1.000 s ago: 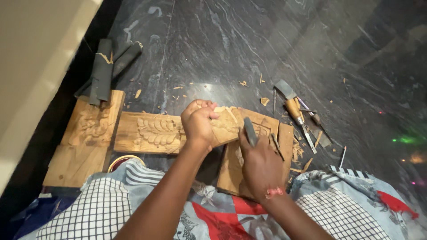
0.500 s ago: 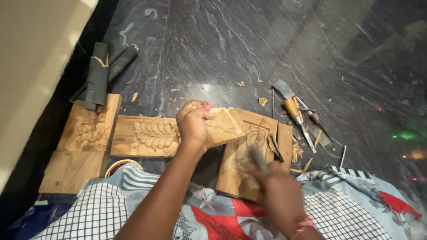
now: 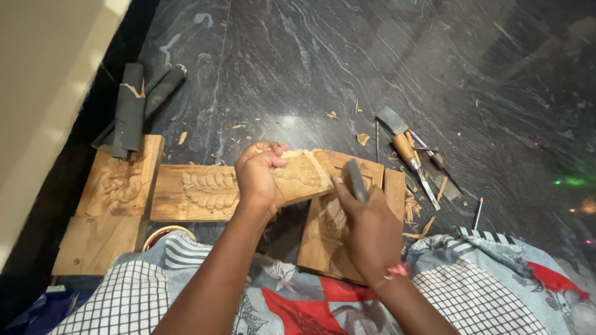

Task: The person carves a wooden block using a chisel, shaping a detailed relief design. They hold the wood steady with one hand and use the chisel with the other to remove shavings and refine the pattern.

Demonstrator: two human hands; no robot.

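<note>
The left hand (image 3: 261, 177) sits near the middle of the view, its grip curled tight over the near end of a long carved wooden panel (image 3: 214, 191), fingers wrapped on the top edge and pressing it onto the dark marble floor (image 3: 298, 68). That panel stretches from the hand toward 9 o'clock and shows a leaf relief on its face. At about 4 o'clock from the left hand, the right hand (image 3: 371, 231) has its grip closed around a dark-handled chisel (image 3: 356, 181), whose upper end stands out above the fist; the blade end is hidden, so where it meets the wood cannot be told. Under the right hand lies a second carved board (image 3: 338, 214), set roughly upright in the view and overlapped at its top left by the long panel. Toward 9 o'clock, a third carved board (image 3: 121, 186) lies beside the long panel, with a plain wooden block (image 3: 96, 243) just below it and dark rolled bundles (image 3: 133, 108) resting on its upper edge. At 2 o'clock from the right hand, loose carving tools (image 3: 413, 155) lie together on the floor, wood chips (image 3: 363, 139) scattered around them. Patterned cloth (image 3: 298, 304) covers the lap at 6 o'clock.
</note>
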